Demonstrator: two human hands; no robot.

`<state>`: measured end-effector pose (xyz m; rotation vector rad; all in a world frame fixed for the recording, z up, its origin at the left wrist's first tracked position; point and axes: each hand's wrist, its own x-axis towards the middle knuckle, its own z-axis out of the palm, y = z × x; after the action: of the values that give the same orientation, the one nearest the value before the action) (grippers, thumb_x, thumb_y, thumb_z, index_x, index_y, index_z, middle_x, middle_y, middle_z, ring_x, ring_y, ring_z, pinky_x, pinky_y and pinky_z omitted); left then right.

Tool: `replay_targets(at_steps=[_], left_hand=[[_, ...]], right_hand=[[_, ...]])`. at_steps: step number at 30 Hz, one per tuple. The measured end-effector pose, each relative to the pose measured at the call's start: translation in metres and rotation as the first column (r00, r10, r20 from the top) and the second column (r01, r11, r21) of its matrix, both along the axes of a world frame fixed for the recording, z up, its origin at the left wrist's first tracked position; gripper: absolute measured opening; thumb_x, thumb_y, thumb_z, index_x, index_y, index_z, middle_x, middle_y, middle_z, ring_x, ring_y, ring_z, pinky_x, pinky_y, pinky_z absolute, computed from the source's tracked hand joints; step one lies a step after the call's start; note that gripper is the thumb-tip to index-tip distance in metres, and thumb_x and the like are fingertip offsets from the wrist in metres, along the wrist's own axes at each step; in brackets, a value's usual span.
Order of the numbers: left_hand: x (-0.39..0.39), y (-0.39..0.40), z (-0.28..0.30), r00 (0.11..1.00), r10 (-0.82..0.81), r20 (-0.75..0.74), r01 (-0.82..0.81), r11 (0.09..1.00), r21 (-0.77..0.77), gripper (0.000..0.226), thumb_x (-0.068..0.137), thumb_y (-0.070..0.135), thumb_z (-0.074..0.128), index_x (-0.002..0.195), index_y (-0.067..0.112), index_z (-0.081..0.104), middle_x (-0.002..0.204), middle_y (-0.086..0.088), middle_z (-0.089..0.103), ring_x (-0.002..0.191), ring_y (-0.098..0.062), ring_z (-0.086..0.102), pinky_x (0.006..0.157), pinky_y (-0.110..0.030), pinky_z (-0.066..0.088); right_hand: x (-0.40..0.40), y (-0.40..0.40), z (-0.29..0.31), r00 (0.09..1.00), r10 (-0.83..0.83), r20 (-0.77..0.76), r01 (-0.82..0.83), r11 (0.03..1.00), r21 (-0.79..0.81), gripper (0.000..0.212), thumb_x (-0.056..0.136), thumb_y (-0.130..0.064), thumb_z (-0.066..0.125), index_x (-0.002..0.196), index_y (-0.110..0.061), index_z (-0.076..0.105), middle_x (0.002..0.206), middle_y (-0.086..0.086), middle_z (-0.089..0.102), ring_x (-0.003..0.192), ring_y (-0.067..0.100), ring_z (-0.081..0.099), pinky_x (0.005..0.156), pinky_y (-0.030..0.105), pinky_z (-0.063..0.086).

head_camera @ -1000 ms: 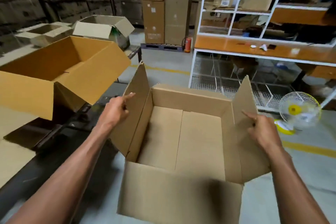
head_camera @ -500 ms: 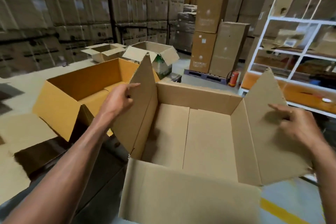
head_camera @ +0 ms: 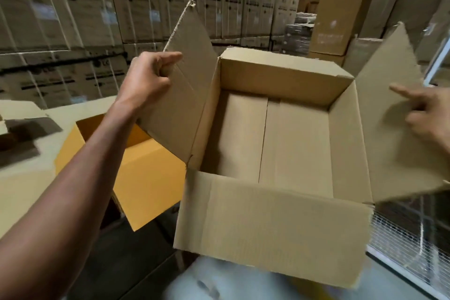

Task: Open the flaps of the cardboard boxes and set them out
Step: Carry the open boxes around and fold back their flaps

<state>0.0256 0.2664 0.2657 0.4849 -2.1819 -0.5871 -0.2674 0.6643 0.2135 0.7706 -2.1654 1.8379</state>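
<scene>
Right now the person is holding an open cardboard box (head_camera: 280,143) up in front of the body, its mouth tilted toward the camera and its long axis running left to right between the two hands. The left hand (head_camera: 146,80) is closed on the edge of the left side flap (head_camera: 185,85), thumb on the inner face and fingers curled behind, and that flap is standing nearly upright. The right hand (head_camera: 428,114) is pressing on the right side flap (head_camera: 399,119) with the forefinger extended; how fully it is gripping I cannot tell, since it is partly cut off by the frame edge. The near flap (head_camera: 272,234) is hanging down toward the person and the far one (head_camera: 285,73) is folded back. An orange-brown box (head_camera: 146,178), already open, is sitting lower left (partly hidden behind the forearm). Setting-down space seems to lie to the left, so the left hand is the nearer one to lead; the box would probably have to travel sideways along its own length to land beside its neighbour.
</scene>
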Motion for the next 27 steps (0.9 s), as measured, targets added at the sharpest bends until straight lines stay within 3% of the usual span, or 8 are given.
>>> replay_targets(at_steps=[4,7,11,14,16,20,24,27], left_hand=[[-0.025,-0.030,0.007,0.986,0.165,-0.012,-0.166,0.986,-0.014,0.074,0.075,-0.019,0.047,0.140,0.014,0.058,0.138,-0.001,0.061,0.123,-0.001,0.054,0.101,-0.007,0.038],[-0.034,-0.049,0.012,0.955,0.295,-0.014,-0.295,0.955,0.017,0.074,0.074,-0.018,0.045,0.140,0.014,0.058,0.136,0.000,0.063,0.122,0.000,0.055,0.105,-0.013,0.039],[-0.027,-0.081,0.018,0.896,0.445,0.015,-0.445,0.896,-0.001,0.074,0.073,-0.017,0.047,0.140,0.014,0.058,0.133,-0.001,0.064,0.122,-0.005,0.057,0.107,-0.021,0.039],[-0.011,-0.101,0.021,0.838,0.543,0.056,-0.544,0.839,0.000,0.073,0.075,-0.017,0.049,0.140,0.015,0.058,0.134,-0.004,0.065,0.122,-0.010,0.058,0.108,-0.025,0.040],[0.001,-0.107,0.024,0.794,0.604,0.065,-0.606,0.795,0.007,0.072,0.075,-0.017,0.050,0.139,0.015,0.059,0.133,-0.004,0.065,0.121,-0.009,0.058,0.108,-0.025,0.040],[0.021,-0.120,0.023,0.729,0.681,0.067,-0.683,0.730,0.011,0.073,0.073,-0.016,0.049,0.139,0.016,0.059,0.132,-0.001,0.065,0.118,-0.005,0.058,0.106,-0.021,0.039],[0.043,-0.138,0.022,0.694,0.716,0.076,-0.720,0.692,0.057,0.071,0.076,-0.017,0.049,0.140,0.013,0.057,0.134,-0.003,0.063,0.121,-0.003,0.056,0.102,-0.012,0.039],[0.059,-0.155,0.029,0.689,0.718,0.096,-0.724,0.684,0.084,0.066,0.082,-0.014,0.054,0.141,0.016,0.057,0.137,0.002,0.061,0.122,-0.006,0.056,0.098,-0.014,0.043]], right_hand=[[-0.065,-0.089,0.026,0.996,-0.013,-0.093,0.024,0.993,0.119,0.093,0.075,0.017,0.053,0.107,-0.070,0.059,0.134,0.008,0.063,0.096,-0.005,0.056,0.073,-0.007,0.036],[-0.116,-0.125,0.053,0.963,-0.002,-0.268,0.104,0.925,0.365,0.077,0.079,0.019,0.049,0.131,-0.037,0.059,0.139,0.005,0.060,0.117,0.022,0.059,0.063,-0.010,0.032],[-0.152,-0.199,0.070,0.938,0.134,-0.320,0.015,0.906,0.424,0.068,0.080,0.020,0.049,0.134,-0.019,0.062,0.138,0.005,0.060,0.130,0.021,0.053,0.073,-0.010,0.029],[-0.155,-0.247,0.077,0.919,0.238,-0.315,-0.094,0.907,0.410,0.062,0.084,0.017,0.054,0.134,-0.019,0.062,0.138,0.004,0.060,0.128,0.018,0.054,0.108,0.025,0.042],[-0.157,-0.277,0.079,0.913,0.309,-0.265,-0.192,0.901,0.390,0.059,0.087,0.015,0.054,0.133,-0.020,0.062,0.137,0.001,0.061,0.124,0.012,0.053,0.111,0.031,0.040],[-0.159,-0.344,0.080,0.867,0.454,-0.206,-0.352,0.850,0.391,0.064,0.088,0.014,0.051,0.132,-0.030,0.062,0.135,-0.004,0.062,0.123,0.012,0.055,0.101,0.015,0.041],[-0.157,-0.402,0.083,0.825,0.510,-0.245,-0.365,0.810,0.460,0.064,0.084,0.017,0.053,0.134,-0.022,0.063,0.140,0.001,0.059,0.125,0.015,0.054,0.104,0.026,0.041],[-0.180,-0.444,0.092,0.796,0.589,-0.138,-0.470,0.747,0.470,0.065,0.085,0.018,0.048,0.130,-0.025,0.066,0.122,0.002,0.069,0.070,-0.004,0.065,0.061,0.014,0.052]])
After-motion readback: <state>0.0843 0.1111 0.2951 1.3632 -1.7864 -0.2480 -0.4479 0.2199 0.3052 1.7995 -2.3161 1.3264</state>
